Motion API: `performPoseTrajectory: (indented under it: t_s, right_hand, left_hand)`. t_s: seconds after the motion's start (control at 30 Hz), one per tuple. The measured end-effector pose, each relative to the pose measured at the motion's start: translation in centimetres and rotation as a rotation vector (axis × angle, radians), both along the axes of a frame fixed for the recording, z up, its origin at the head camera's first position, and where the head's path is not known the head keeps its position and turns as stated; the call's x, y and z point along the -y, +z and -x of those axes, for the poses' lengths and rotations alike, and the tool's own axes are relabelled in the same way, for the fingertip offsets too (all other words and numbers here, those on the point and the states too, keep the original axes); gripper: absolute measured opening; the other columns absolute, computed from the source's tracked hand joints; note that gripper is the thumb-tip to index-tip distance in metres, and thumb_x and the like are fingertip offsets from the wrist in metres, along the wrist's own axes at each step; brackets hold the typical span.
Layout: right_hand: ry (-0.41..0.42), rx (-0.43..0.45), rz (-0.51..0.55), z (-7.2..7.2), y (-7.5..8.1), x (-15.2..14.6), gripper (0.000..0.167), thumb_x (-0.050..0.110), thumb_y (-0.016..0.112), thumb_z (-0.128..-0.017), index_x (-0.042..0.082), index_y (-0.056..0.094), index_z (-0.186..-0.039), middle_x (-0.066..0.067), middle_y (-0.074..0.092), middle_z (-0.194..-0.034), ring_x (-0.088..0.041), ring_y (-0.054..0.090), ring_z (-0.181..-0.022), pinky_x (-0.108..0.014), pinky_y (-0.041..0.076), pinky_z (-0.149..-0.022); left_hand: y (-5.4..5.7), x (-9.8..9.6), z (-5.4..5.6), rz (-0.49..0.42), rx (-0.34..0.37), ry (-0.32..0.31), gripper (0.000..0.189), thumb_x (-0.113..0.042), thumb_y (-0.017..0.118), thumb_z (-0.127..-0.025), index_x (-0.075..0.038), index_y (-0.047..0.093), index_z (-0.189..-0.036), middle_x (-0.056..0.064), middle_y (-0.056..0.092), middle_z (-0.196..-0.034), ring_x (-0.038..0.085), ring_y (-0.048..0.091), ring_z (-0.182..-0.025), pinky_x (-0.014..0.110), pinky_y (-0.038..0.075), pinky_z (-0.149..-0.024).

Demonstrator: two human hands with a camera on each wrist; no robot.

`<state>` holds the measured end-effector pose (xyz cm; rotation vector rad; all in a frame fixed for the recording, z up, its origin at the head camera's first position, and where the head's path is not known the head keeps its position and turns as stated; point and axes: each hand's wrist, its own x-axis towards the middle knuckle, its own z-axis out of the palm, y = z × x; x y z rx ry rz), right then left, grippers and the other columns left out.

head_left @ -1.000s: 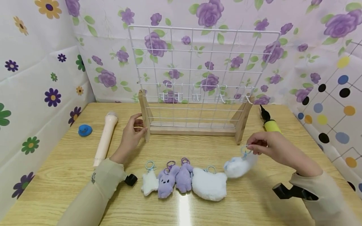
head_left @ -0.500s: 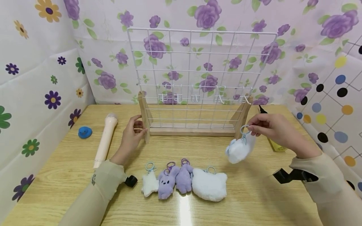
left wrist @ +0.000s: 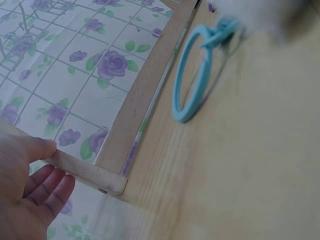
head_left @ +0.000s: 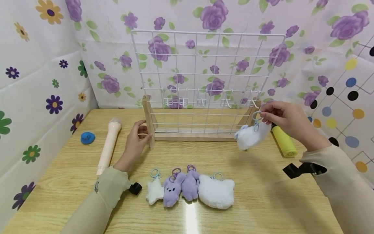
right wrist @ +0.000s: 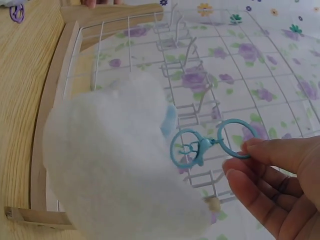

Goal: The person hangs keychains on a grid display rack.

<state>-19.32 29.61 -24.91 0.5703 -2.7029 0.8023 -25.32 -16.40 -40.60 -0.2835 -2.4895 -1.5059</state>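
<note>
My right hand (head_left: 292, 122) pinches the light-blue ring (right wrist: 220, 135) of a fluffy white plush keychain (head_left: 251, 138). The plush hangs in front of the right end of a white wire grid rack (head_left: 208, 33), just below its rightmost hook (head_left: 255, 104). My left hand (head_left: 136, 139) grips the left wooden post (head_left: 149, 122) of the rack, thumb on one side and fingers on the other. Nearer me lie a white star-shaped keychain (head_left: 155, 191), a purple bunny keychain (head_left: 172, 192), another purple plush keychain (head_left: 190, 186) and a wide white plush keychain (head_left: 216, 192).
On the left are a pale pink microphone (head_left: 108, 146) and a blue toy duck (head_left: 87, 138). A yellow cylinder with a black end (head_left: 284, 141) lies right of the rack, partly behind my right hand. Flowered cloth (head_left: 111, 83) backs the table.
My right hand has lifted the white plush keychain away from the table and carried it forward, toward the rack's right end. The left hand keeps its place on the post.
</note>
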Motion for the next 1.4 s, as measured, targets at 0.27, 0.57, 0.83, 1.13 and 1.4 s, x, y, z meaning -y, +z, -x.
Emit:
performPoseTrajectory:
  t_s: [0.27,0.57,0.83,1.13,1.4]
  right_hand:
    - [-0.109,0.034,0.019,1.0,0.5,-0.2,0.017,0.013,0.060,-0.095,0.000,0.067,-0.103,-0.017,0.071,-0.088,0.009,0.058,-0.064,-0.009,0.048,-0.059]
    - [-0.138,0.061,0.002,2.3,0.0,-0.4,0.019,0.015,0.059,-0.096,-0.001,0.066,-0.102,-0.018,0.071,-0.087,0.006,0.060,-0.063,-0.009,0.047,-0.059]
    - [-0.120,0.111,0.022,3.1,-0.6,-0.4,0.020,0.013,0.057,-0.097,-0.004,0.064,-0.106,-0.021,0.070,-0.092,0.010,0.058,-0.065,-0.010,0.050,-0.061]
    - [-0.107,0.136,0.036,3.4,-0.8,-0.4,0.023,0.014,0.056,-0.098,-0.004,0.062,-0.110,-0.023,0.069,-0.095,0.009,0.059,-0.066,-0.010,0.050,-0.062]
    - [-0.151,0.028,0.038,2.7,0.0,-0.2,0.020,0.020,0.061,-0.095,0.005,0.067,-0.106,-0.016,0.069,-0.090,0.003,0.058,-0.062,-0.015,0.049,-0.058]
  left_hand:
    - [-0.1,-0.1,0.0,-0.007,-0.005,-0.004,0.058,-0.004,0.062,-0.092,-0.006,0.035,-0.143,0.021,0.054,-0.121,0.030,0.056,-0.107,0.014,0.046,-0.080]
    - [-0.1,0.1,-0.1,-0.012,-0.009,-0.006,0.058,-0.004,0.062,-0.092,-0.004,0.035,-0.143,0.021,0.054,-0.120,0.030,0.055,-0.106,0.014,0.045,-0.079]
    - [-0.3,0.0,0.0,-0.014,0.010,-0.007,0.058,-0.006,0.062,-0.093,-0.006,0.035,-0.144,0.020,0.053,-0.122,0.031,0.056,-0.108,0.022,0.049,-0.084]
    - [-0.5,0.0,0.1,-0.018,0.005,-0.012,0.057,-0.005,0.061,-0.093,-0.006,0.035,-0.144,0.021,0.054,-0.122,0.031,0.056,-0.108,0.038,0.050,-0.089]
    - [-0.4,0.0,0.2,-0.025,0.012,0.003,0.057,-0.006,0.061,-0.093,-0.007,0.035,-0.144,0.021,0.054,-0.121,0.032,0.056,-0.108,0.045,0.049,-0.091]
